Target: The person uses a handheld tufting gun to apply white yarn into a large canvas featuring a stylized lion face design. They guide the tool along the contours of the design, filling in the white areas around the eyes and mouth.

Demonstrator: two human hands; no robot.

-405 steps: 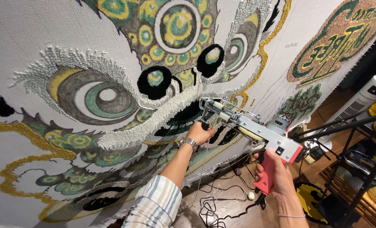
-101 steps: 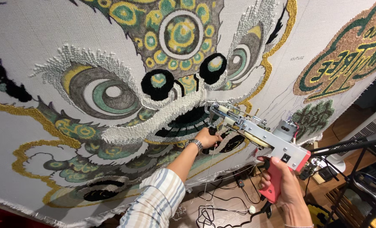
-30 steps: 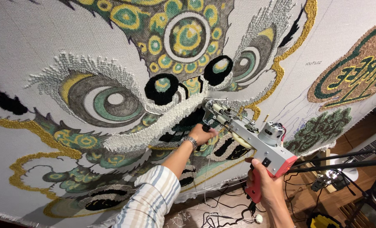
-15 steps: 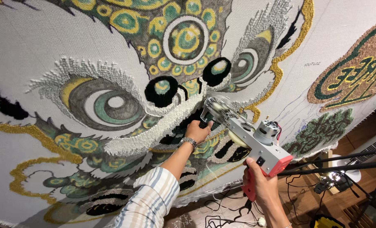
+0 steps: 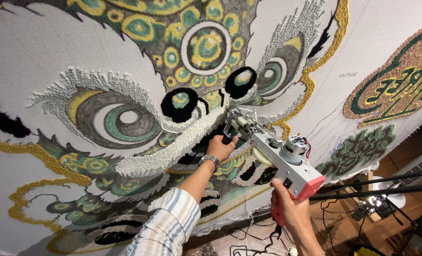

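A large stretched cloth (image 5: 40, 52) carries a tufted lion-like face in green, yellow, grey, black and white yarn. My right hand (image 5: 289, 208) grips the red handle of a tufting gun (image 5: 279, 156), whose metal front end presses on the cloth below the black nose patches. My left hand (image 5: 220, 147), with a metal watch at the wrist and a striped sleeve, holds the gun's front grip against the cloth near the white tufted mouth band (image 5: 173, 151).
A second tufted piece in green and tan (image 5: 395, 85) hangs at the upper right. Black tripod legs (image 5: 386, 185) cross the lower right over a wooden floor. Cables (image 5: 239, 237) lie on the floor below the cloth's lower edge.
The gun and both hands stay at the same spot on the mouth area; over the last second the view has shifted slightly and the gun has edged a little leftwards.
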